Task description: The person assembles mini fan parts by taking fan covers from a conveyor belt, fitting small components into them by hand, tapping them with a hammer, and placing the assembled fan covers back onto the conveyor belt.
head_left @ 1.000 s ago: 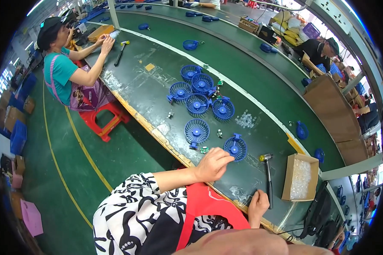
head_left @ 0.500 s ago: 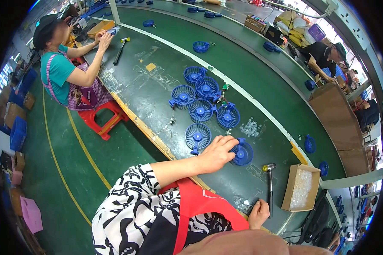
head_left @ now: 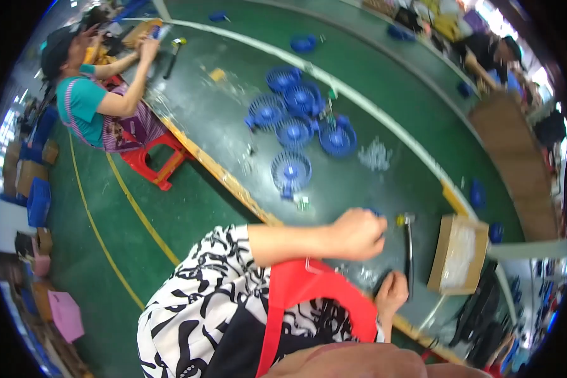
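Observation:
My left hand [head_left: 358, 234] is closed on a blue fan housing [head_left: 375, 213] near the table's close edge. Only a sliver of the housing shows past the knuckles. Further right, my right hand [head_left: 394, 290] rests by the table edge with its fingers curled together; whatever they hold, if anything, is hidden. A hammer [head_left: 409, 252] with a yellow-and-metal head and black handle lies just beyond it. Left of my hands lies a single blue fan housing [head_left: 291, 171] with a small green circuit board [head_left: 303, 203] beside it. Several more fan housings [head_left: 295, 131] sit clustered farther off.
Small clear pieces [head_left: 375, 155] lie in a pile beyond my left hand. An open cardboard box [head_left: 444, 255] stands at the right. A green conveyor [head_left: 384, 94] carrying blue parts runs behind the table. A co-worker [head_left: 88, 104] sits at the far left, with another hammer [head_left: 174, 58] nearby.
My left hand has drawn the fan housing toward me and right, closer to my right hand. The view has shifted and blurred. The green board by the single housing has come into sight.

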Available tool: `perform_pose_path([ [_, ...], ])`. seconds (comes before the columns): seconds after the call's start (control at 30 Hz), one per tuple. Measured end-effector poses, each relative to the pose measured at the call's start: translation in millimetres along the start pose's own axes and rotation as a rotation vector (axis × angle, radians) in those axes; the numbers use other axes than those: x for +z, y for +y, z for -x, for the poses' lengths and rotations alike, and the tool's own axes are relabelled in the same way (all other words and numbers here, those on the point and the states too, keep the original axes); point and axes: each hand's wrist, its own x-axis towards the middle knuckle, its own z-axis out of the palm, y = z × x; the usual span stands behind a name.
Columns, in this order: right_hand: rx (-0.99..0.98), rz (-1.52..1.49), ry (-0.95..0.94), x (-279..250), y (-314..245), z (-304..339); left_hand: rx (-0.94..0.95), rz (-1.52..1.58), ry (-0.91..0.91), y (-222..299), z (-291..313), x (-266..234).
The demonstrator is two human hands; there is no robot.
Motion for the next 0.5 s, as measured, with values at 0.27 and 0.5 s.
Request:
perform_pose_path([
  [0.27,0.157,-0.126,-0.082,-3,-3,-11,0.055,0.067,0.413,-46,15,-14],
  [0.5,0.530,-0.334,0.264,-51,23,-20,0.092,-0.091,0.178,-33,56,-25],
])
